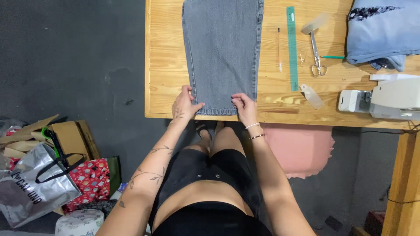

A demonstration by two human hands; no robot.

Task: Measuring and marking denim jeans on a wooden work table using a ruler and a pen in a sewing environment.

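A grey denim trouser leg (223, 52) lies flat on the wooden table (166, 87), its hem at the near edge. My left hand (184, 105) pinches the hem's left corner, thumb on top of the cloth. My right hand (243, 105) grips the hem near its right corner, fingers curled on the fabric. Both hands sit at the table's front edge.
To the right lie a thin pencil (279, 49), a green ruler (292, 48), scissors (316, 57), a clear plastic piece (311, 96), a white sewing machine (385, 98) and folded light-blue fabric (380, 30). Bags and cardboard (48, 170) clutter the floor at left; a pink cloth (299, 146) hangs below the table.
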